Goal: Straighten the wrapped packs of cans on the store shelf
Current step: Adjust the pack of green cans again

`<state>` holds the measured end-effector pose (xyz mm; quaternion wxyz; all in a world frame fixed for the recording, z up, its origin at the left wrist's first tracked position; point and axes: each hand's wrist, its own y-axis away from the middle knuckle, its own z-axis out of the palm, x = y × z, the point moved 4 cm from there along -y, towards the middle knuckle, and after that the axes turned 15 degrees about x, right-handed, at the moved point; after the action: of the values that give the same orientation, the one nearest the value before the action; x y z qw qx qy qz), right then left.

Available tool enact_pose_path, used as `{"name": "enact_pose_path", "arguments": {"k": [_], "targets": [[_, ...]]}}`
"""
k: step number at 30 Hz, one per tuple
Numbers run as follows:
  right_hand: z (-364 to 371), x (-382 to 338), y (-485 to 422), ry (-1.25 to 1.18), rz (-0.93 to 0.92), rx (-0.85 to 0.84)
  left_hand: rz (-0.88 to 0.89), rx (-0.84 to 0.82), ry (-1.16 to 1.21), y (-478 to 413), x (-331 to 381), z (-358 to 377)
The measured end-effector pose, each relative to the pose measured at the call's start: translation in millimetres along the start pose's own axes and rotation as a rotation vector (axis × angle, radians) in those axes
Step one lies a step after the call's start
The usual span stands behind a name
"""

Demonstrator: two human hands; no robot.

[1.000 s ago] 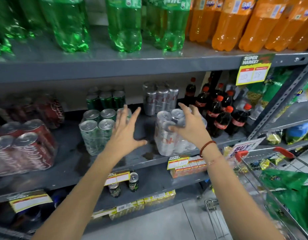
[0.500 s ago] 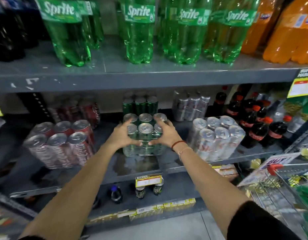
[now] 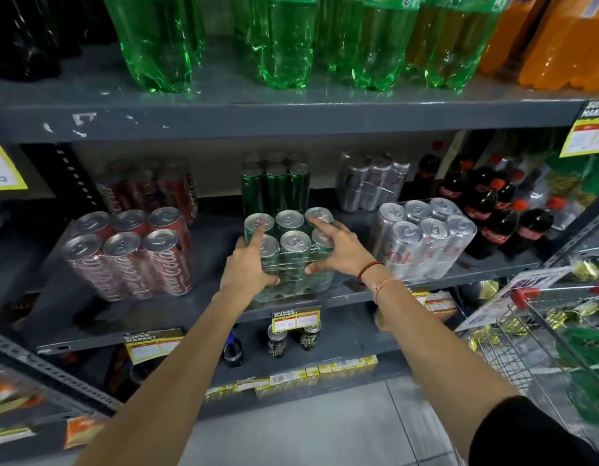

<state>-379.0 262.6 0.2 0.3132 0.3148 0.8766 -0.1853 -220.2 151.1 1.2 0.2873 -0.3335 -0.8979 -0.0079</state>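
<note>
Both hands, left hand [image 3: 246,267] and right hand [image 3: 342,252], have moved from the silver pack and now clasp the shrink-wrapped green six-can pack [image 3: 291,253] near the grey metal shelf's [image 3: 157,317] front edge, apparently squaring it.

green cans [image 3: 289,253] with silver tops sit between a red, white-lettered pack [image 3: 130,255] and a silver pack [image 3: 422,238] on the grey shelf [image 3: 204,317], under green bottles [image 3: 284,42] and orange bottles [image 3: 567,42].

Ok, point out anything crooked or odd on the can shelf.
The red can pack at the left sits turned at an angle to the shelf edge and leans. The silver can pack at the right is skewed too. Both hands hold the green can pack, which sits nearly square.
</note>
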Motion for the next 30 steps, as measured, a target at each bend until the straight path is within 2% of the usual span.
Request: {"name": "enact_pose_path", "arguments": {"k": [15, 30], "targets": [[-0.6, -0.8, 12.4, -0.011, 0.024, 0.039, -0.006, -0.04, 0.034, 4.2, -0.5, -4.3], [-1.9, 0.9, 6.7, 0.076, 0.029, 0.046, 0.038, -0.022, 0.046, 1.5, -5.9, -1.8]]}}
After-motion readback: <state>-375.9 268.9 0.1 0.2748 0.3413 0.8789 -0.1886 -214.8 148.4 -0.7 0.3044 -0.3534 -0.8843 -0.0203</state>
